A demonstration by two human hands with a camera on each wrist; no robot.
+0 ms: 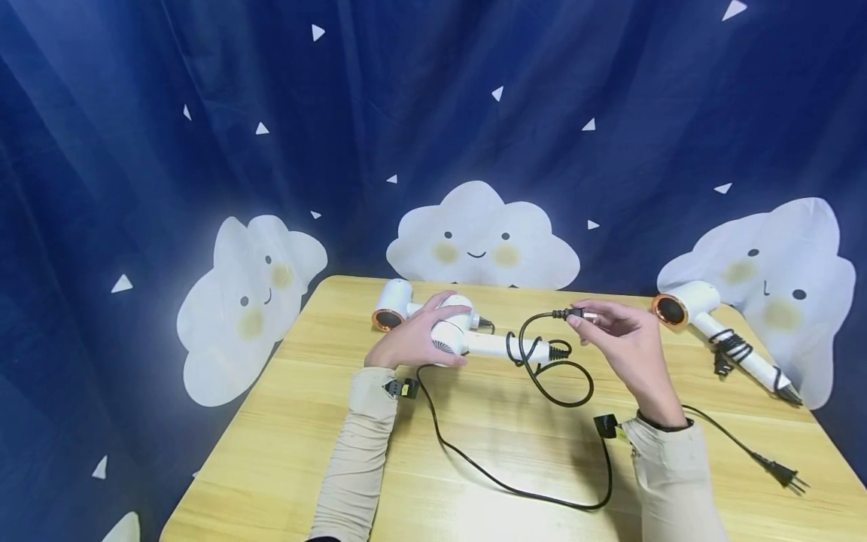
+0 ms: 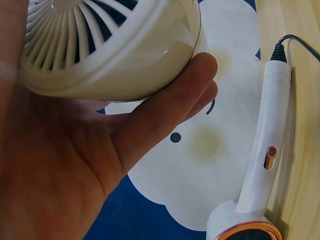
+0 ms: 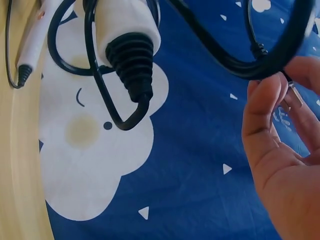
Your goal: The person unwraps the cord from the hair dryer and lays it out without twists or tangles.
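Observation:
My left hand (image 1: 415,340) grips a white hair dryer (image 1: 491,345) by its round head, above the table. In the left wrist view the dryer's ribbed grille (image 2: 65,35) faces the camera and fingers curl round the head's side. Its handle points right, with black cord (image 1: 567,405) looped loosely around its end. With thumb and fingertips, my right hand (image 1: 626,342) pinches the black plug (image 1: 577,312) of that cord, metal prongs toward the palm. The right wrist view shows the ribbed cord sleeve (image 3: 131,62) at the handle's end.
A second white dryer (image 1: 394,297) with a copper-rimmed nozzle lies behind my left hand. Another dryer (image 1: 734,339), cord wound on its handle, lies at the right. A long black cord (image 1: 501,489) crosses the wooden table (image 1: 271,467); a two-prong plug (image 1: 782,474) lies front right.

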